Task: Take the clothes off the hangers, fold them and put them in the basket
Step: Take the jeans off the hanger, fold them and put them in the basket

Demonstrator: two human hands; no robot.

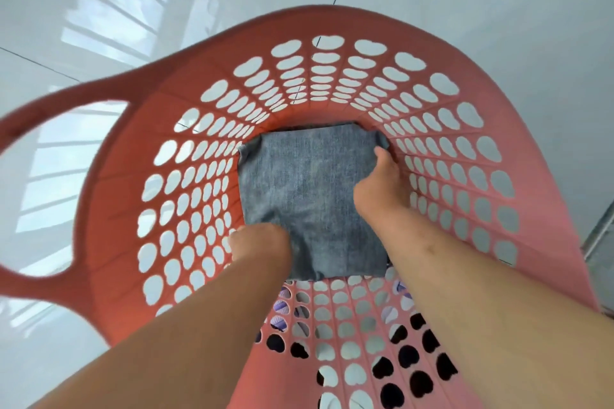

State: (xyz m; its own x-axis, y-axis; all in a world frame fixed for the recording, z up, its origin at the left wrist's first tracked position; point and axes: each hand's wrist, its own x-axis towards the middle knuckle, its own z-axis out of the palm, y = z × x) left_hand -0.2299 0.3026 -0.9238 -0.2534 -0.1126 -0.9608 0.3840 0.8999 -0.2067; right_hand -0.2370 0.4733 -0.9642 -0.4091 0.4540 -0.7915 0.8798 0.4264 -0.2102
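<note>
Though left hand hides fingers, right hand apparently grips denim edge in basket.

1. The left hand ended at the near-left corner of the folded denim garment. Its fingers were hidden there, so its grip could not be told.
2. The right hand lay at the garment's far-right edge, with most of its fingers out of sight between the cloth and the wall of the basket.
3. The garment covered the basket's floor and anything beneath it.
4. The basket's handle was blurred and cut by the left edge; the near wall ran off the bottom edge.
5. Lilac and dark shapes behind the near wall's holes could not be identified.
6. Both forearms were cut off at the bottom edge.
</note>
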